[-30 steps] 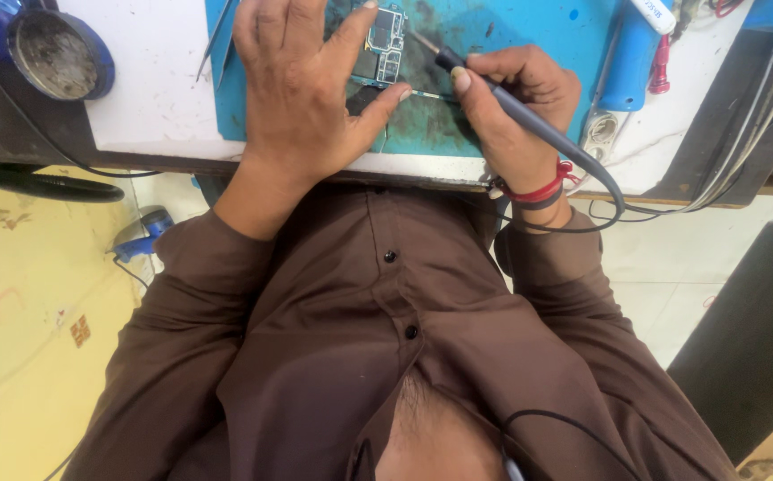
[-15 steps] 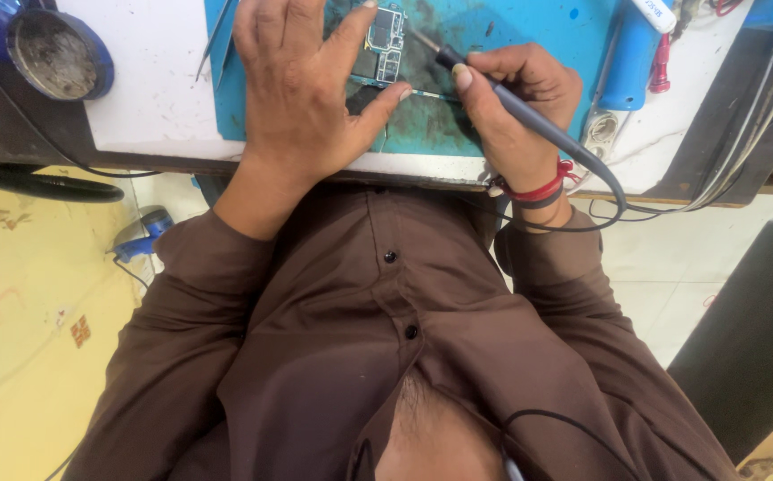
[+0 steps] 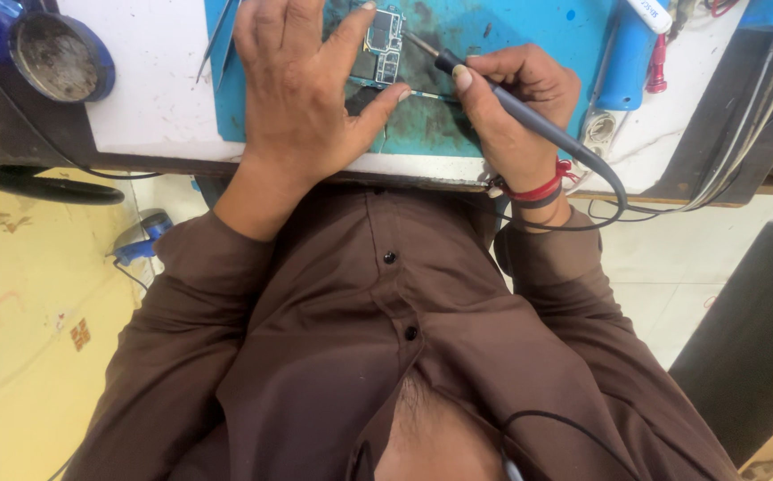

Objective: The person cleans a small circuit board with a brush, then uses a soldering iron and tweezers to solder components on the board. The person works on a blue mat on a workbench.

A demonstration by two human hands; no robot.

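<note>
The left hand (image 3: 302,85) lies flat and spread on the small circuit board (image 3: 385,44), pinning it to the teal mat (image 3: 493,36) on the bench (image 3: 150,98) so it cannot slide; the right hand (image 3: 516,107) is closed around a soldering iron (image 3: 511,102) (pen-style, 1 cord trailing), tip at the board's edge

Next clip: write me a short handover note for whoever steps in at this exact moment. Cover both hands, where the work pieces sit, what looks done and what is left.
Left hand: flat on the blue mat, fingers pinning the small circuit board.
Right hand: grips the soldering iron like a pen, its tip at the board's right edge; its cable loops off the bench edge past the wrist.
Tweezers lie at the mat's left edge; a round tin sits far left.
Done: board placed and steadied, iron brought to it.
Left: the joint's state is too small to judge, so inspect it first.
</note>
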